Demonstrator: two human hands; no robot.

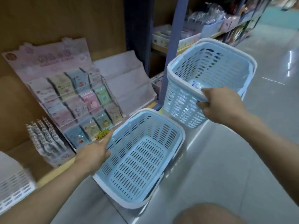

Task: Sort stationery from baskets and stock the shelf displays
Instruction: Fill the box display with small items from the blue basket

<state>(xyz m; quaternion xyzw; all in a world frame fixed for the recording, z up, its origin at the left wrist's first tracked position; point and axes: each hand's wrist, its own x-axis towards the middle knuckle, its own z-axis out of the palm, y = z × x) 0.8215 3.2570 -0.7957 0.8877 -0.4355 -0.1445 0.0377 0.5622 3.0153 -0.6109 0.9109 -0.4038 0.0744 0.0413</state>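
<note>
Lit softly and evenly from overhead, in a cool bluish cast, with weak shadows and white glare streaks on the glossy floor (275,110) near the right edge. Dim and brown at the shelf back board (48,21), upper left. Smeared by motion on the white tray (14,186) at the lower left corner, out of focus on the far shelves (226,21), bent at the edges.

We have the rack (72,101) on the shelf (53,172) at left, the near basket (182,136) by its front edge, and the far basket (226,70) behind, rightward.
</note>
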